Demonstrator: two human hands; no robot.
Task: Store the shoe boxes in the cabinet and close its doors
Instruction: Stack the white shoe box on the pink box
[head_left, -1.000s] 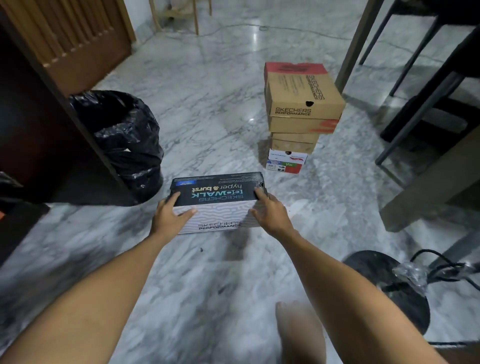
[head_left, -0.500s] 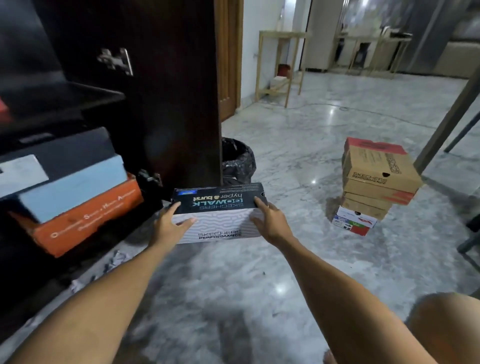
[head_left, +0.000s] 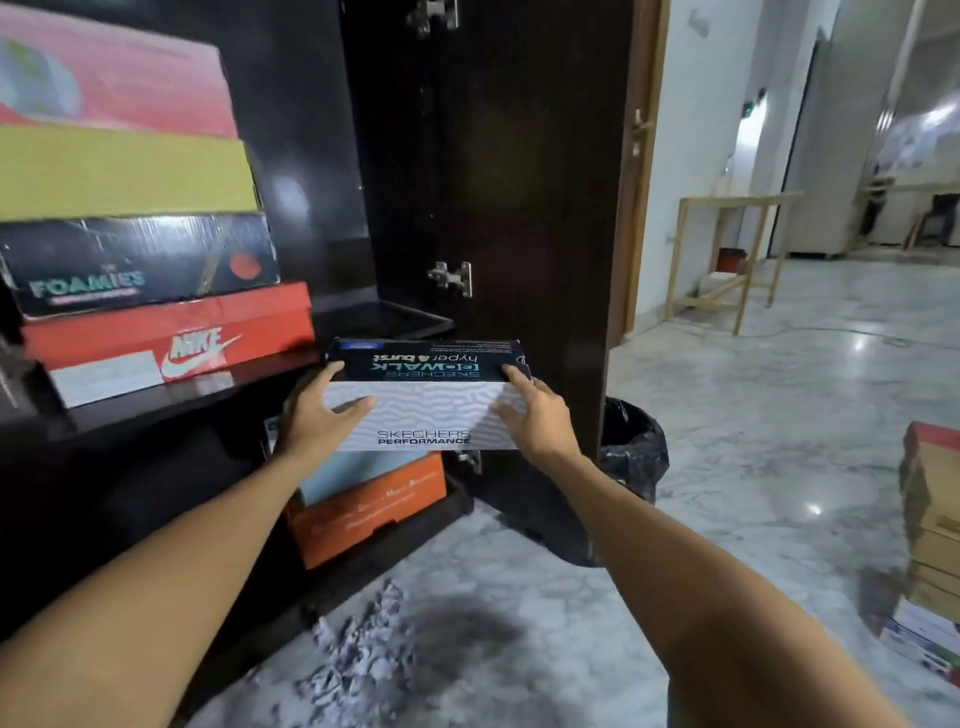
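While my left hand (head_left: 317, 415) and right hand (head_left: 535, 415) clasp the Skechers box (head_left: 423, 397) beyond my fingertips, the cabinet door (head_left: 519, 208) stands open, floor stack (head_left: 932, 545) unstored.

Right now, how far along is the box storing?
Done: four boxes stacked on the shelf, Nike box lowest. In hand: left hand and right hand hold the Skechers box before the cabinet. Left: floor stack; door open.
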